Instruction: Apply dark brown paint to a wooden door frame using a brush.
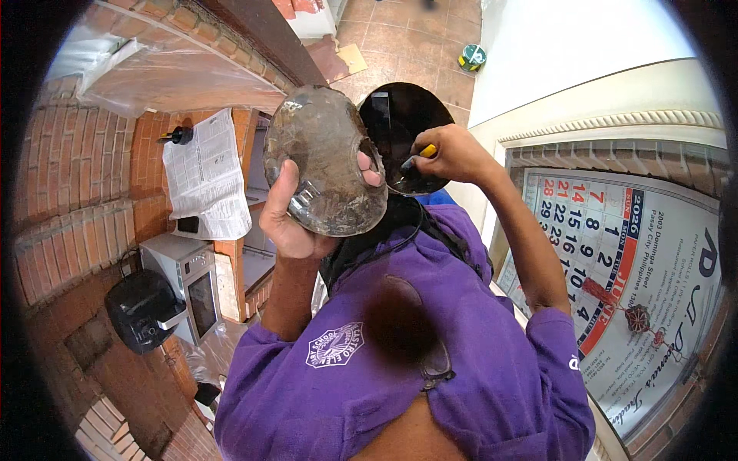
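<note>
My left hand [288, 219] is raised and grips a round, tarnished metal cover [319, 154] by its rim, with one finger poking through a hole in it. Just to its right hangs a black round dish-shaped part [400, 123]. My right hand [453, 154] is closed on a small yellow-handled tool [427, 150], whose dark tip rests against the black part. Both forearms rise from my purple shirt [400, 369].
A white microwave [188, 280] and a black round appliance [142, 307] stand at the left by a brick wall [69, 184]. A newspaper [206, 173] hangs there, with a plastic sheet [169, 73] above. A wall calendar [630, 261] is on the right; a green tin [472, 57] sits on the tiled floor.
</note>
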Motion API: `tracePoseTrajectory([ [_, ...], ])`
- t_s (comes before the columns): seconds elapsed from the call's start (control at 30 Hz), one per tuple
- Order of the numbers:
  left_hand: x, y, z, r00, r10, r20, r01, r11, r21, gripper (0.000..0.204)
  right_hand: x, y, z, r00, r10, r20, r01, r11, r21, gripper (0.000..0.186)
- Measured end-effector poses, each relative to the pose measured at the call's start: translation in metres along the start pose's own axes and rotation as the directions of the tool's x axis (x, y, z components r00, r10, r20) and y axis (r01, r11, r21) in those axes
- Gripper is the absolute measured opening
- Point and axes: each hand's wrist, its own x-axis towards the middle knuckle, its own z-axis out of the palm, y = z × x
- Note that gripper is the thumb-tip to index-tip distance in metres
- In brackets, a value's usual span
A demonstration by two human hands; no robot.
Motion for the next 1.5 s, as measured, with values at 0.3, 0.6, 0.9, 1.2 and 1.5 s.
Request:
tracePoseTrajectory([
  [0.3, 0.003, 0.002, 0.003, 0.998, 0.031, -0.046, -0.031, 0.999, 0.008, 0.059, -0.036, -0.008, -0.047, 0.974, 0.112, -0.195, -0.014, 0.896, 0.444, 0.009],
  [0.6, 0.008, 0.008, 0.007, 0.994, 0.061, -0.096, -0.063, 0.998, -0.023, 0.059, -0.079, -0.001, -0.083, 0.918, 0.194, -0.345, -0.063, 0.932, 0.356, 0.004],
  [0.9, 0.016, 0.009, 0.011, 0.994, 0.056, -0.095, -0.063, 0.996, -0.07, 0.061, -0.074, -0.022, -0.07, 0.892, 0.196, -0.408, 0.007, 0.895, 0.446, 0.007],
  [1.2, 0.016, 0.013, 0.018, 0.995, 0.073, -0.061, -0.08, 0.991, -0.105, 0.061, -0.115, -0.026, -0.084, 0.868, 0.194, -0.458, -0.023, 0.936, 0.351, 0.009],
  [1.5, 0.02, 0.013, 0.013, 0.994, 0.105, -0.021, -0.106, 0.991, -0.083, 0.06, -0.096, -0.037, -0.059, 0.83, 0.179, -0.529, -0.006, 0.95, 0.313, 0.012],
])
